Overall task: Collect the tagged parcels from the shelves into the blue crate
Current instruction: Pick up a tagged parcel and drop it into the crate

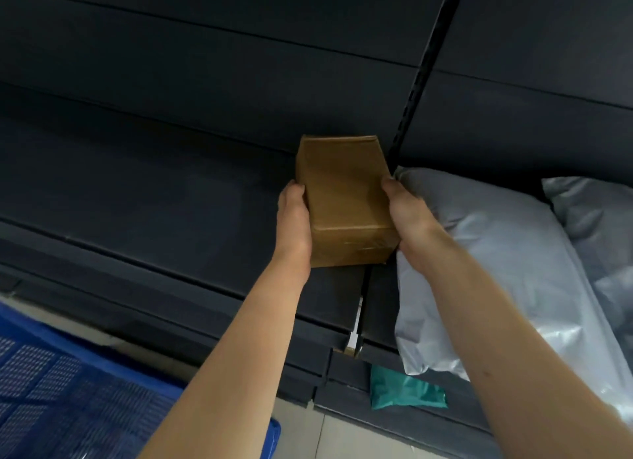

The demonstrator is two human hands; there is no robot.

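We have the brown cardboard box [344, 198] clasped between both hands at the centre of the frame, the left hand [294, 219] pressed flat to its left side and the right hand [407, 212] to its right side, so each grip is closed on the box with thumbs riding the top edges. The box is a plain rectangular carton, matte kraft board with sharp corners and a band of glossy clear tape across the near end face; its long axis runs away from us toward the upper middle of the frame. It sits at or just above the dark shelf [154, 198], and we cannot tell whether its base has lifted clear. No tag shows on the faces we can see. The blue crate [51, 383] lies at the lower left of the frame, a rigid plastic bin with a perforated mesh floor, well apart from the box and on the left hand's side, so we judge the coming carry must swing down and to the left, with the left arm leading. To the right of the box, touching our right hand, lies a soft grey poly mailer [496, 260], smooth and slightly crinkled, with a second grey bag [596, 212] beyond it at the right edge. A small teal pouch [404, 388] rests on a lower shelf at lower centre-right.
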